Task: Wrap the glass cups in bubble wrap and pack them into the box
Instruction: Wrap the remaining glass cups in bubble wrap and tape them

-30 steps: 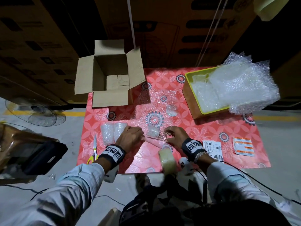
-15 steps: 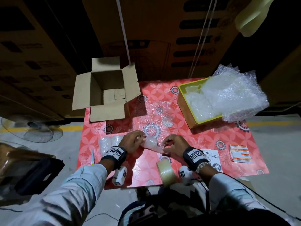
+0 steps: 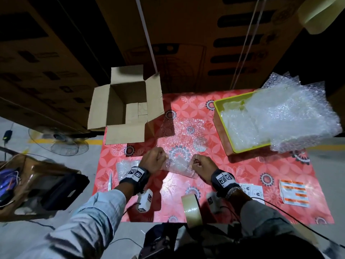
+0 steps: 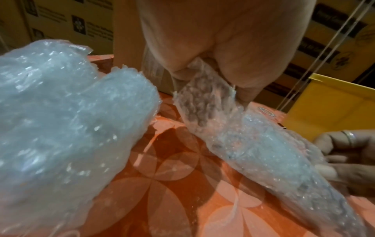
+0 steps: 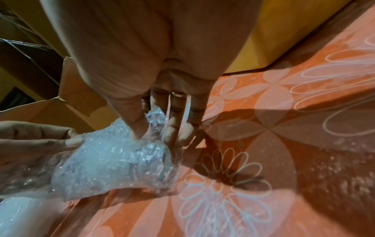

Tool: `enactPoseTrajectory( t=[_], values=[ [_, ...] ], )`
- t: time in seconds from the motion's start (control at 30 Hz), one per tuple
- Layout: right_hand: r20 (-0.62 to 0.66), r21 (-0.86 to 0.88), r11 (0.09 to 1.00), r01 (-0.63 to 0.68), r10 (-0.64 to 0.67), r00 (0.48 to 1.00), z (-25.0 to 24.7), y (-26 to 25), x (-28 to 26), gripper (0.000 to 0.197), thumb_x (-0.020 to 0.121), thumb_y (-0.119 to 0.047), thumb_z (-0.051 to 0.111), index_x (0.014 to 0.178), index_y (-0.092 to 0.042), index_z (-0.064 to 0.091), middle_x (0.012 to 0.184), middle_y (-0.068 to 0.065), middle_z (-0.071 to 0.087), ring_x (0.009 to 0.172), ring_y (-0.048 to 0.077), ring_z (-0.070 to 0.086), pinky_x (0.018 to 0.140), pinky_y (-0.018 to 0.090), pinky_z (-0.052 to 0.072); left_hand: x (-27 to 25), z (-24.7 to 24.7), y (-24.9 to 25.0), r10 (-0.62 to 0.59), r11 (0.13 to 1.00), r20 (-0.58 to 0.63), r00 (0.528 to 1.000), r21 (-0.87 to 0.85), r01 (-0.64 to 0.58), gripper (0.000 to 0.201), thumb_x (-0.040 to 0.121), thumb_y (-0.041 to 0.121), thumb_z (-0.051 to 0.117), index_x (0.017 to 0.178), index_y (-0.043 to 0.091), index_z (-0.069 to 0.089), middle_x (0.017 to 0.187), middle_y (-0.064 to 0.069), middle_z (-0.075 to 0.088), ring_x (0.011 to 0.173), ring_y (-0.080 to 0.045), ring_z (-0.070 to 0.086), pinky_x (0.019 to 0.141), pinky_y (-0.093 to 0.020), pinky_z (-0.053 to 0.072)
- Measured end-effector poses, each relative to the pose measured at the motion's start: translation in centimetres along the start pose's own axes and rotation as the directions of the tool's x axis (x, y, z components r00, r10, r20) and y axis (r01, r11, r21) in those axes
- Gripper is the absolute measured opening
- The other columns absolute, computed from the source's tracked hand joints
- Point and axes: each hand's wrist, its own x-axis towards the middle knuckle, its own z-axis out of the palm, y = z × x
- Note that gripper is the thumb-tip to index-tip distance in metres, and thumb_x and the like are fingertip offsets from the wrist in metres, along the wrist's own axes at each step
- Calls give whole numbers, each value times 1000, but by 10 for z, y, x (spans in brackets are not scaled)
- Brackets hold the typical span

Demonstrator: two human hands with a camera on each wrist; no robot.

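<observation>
Red flowered table (image 3: 242,165) holds an open cardboard box (image 3: 115,101) at its far left corner. Near the front edge lies a glass cup (image 3: 179,166) rolled in bubble wrap (image 4: 202,102). The left hand (image 3: 152,162) pinches one end of the wrap, and the right hand (image 3: 202,168) pinches the other end.

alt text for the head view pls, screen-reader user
Left hand and right hand grip a bubble-wrapped glass cup over a red floral tablecloth. An open, empty cardboard box sits beyond; a yellow tray of bubble wrap at right.

Both hands (image 3: 177,163) on bubble-wrapped cup (image 3: 180,166)
</observation>
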Motion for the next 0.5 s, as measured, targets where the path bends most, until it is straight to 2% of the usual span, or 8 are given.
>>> enactPoseTrajectory(
  t=[0.07, 0.13, 0.2, 0.23, 0.27, 0.33, 0.4, 0.5],
  values=[
    [7, -8, 1000, 6, -6, 1000, -2, 3, 6, 16, 91, -4, 57, 86, -19, 61, 75, -6, 61, 69, 9, 54, 65, 26, 45, 1, -4, 13, 100, 980, -100, 990, 182, -81, 20, 98, 29, 61, 107, 11, 60, 104, -12, 61, 91, -32, 61, 76, -43, 51],
    [18, -2, 1000, 9, -9, 1000, -5, 4, 9, 14, 91, -4, 59, 86, -18, 61, 74, -6, 59, 69, 9, 54, 66, 27, 45, 0, -7, 28, 273, 910, -126, 954, 354, -214, 32, 94, 28, 58, 120, 10, 59, 126, -13, 59, 114, -31, 57, 91, -52, 49],
    [11, -10, 1000, 20, -19, 1000, -6, 6, 11, 13, 91, -5, 61, 86, -17, 61, 72, -8, 58, 67, 9, 52, 65, 28, 45, -2, -3, 37, 468, 799, 14, 884, 420, -430, 47, 89, 29, 62, 133, 13, 58, 146, -11, 52, 137, -28, 47, 110, -62, 37],
    [3, -9, 1000, 26, -26, 1000, -8, 8, 12, 14, 90, -6, 61, 85, -18, 62, 70, -9, 57, 65, 8, 51, 64, 28, 43, -2, 0, 38, 524, 740, 127, 842, 422, -524, 54, 88, 31, 67, 139, 16, 57, 153, -8, 49, 143, -26, 42, 117, -61, 29],
    [-4, -5, 1000, 28, -28, 1000, -9, 9, 13, 14, 90, -6, 62, 84, -20, 62, 69, -11, 56, 64, 7, 51, 63, 27, 42, -2, 3, 35, 534, 696, 238, 811, 420, -582, 62, 86, 37, 71, 142, 18, 55, 155, -4, 48, 146, -24, 39, 119, -58, 24],
    [-16, -4, 1000, 24, -24, 1000, -10, 9, 13, 17, 89, -8, 65, 85, -24, 61, 71, -11, 58, 65, 7, 52, 63, 27, 43, 1, 11, 28, 479, 667, 381, 791, 427, -610, 71, 80, 42, 81, 144, 20, 56, 152, -1, 53, 144, -23, 44, 116, -55, 29],
    [-67, 24, 1000, 7, -5, 998, -9, 11, 12, 23, 87, -10, 71, 90, -27, 56, 81, -9, 62, 71, 10, 56, 64, 27, 47, 1, 16, 27, 421, 707, 399, 815, 419, -570, 72, 77, 26, 85, 143, 19, 57, 148, -3, 59, 136, -24, 53, 109, -57, 41],
    [-229, 23, 999, 32, -26, 973, -8, 13, 6, 32, 82, -9, 79, 89, -27, 53, 90, -7, 59, 80, 11, 58, 71, 29, 52, 3, 22, 31, 398, 755, 346, 850, 403, -517, 75, 72, 5, 84, 141, 15, 58, 142, -7, 63, 126, -27, 62, 101, -54, 47]
  ],
)
